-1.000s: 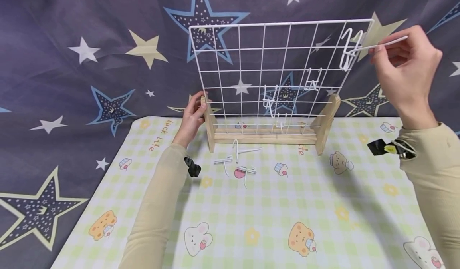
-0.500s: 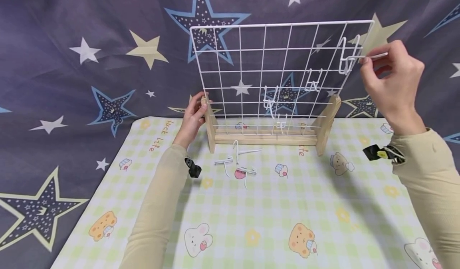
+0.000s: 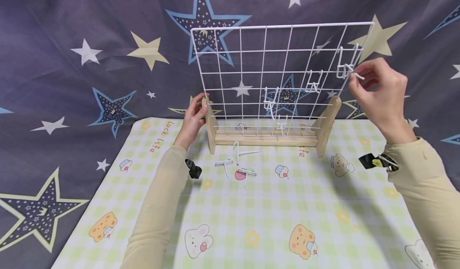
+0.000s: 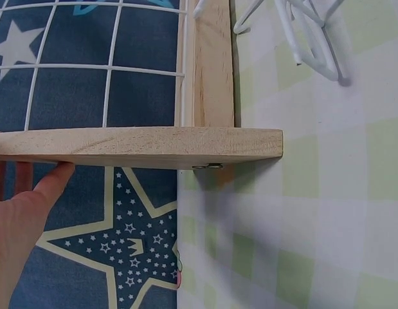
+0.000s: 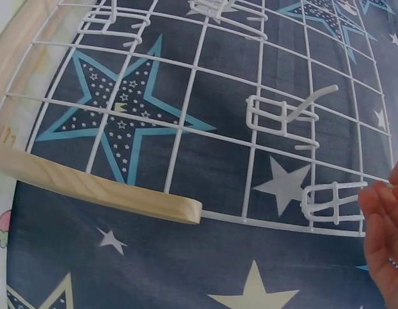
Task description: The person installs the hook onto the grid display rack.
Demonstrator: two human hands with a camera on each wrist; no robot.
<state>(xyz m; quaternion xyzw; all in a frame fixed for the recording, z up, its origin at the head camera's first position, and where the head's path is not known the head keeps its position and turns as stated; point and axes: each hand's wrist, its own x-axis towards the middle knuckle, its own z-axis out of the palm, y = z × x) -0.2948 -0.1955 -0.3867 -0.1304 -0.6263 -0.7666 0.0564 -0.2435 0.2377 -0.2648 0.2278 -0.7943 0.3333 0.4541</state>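
My right hand [image 3: 382, 95] pinches the prong of a white wire hook [image 3: 345, 70] at the upper right of a white wire grid [image 3: 252, 73]. In the right wrist view this hook [image 5: 335, 205] lies against the grid wires near its edge, with fingertips [image 5: 377, 196] at its prong end. Three other hooks hang lower: one hook [image 3: 312, 87] at right, one hook [image 3: 268, 104] mid-grid, one hook [image 3: 281, 125] near the base. My left hand [image 3: 192, 119] holds the left wooden side post [image 3: 210, 131], thumb in front.
Three loose white hooks lie on the checked tablecloth [image 3: 230, 213] before the stand: one hook [image 3: 248, 152], one hook [image 3: 225, 163] and one hook [image 3: 246, 172]. A wooden crossbar [image 3: 266, 140] joins the posts. Behind hangs a dark star-patterned curtain [image 3: 108, 61].
My right hand has moved left and down, bringing the hook from near the grid's top right corner down against its wires. The left hand has stayed on the post.
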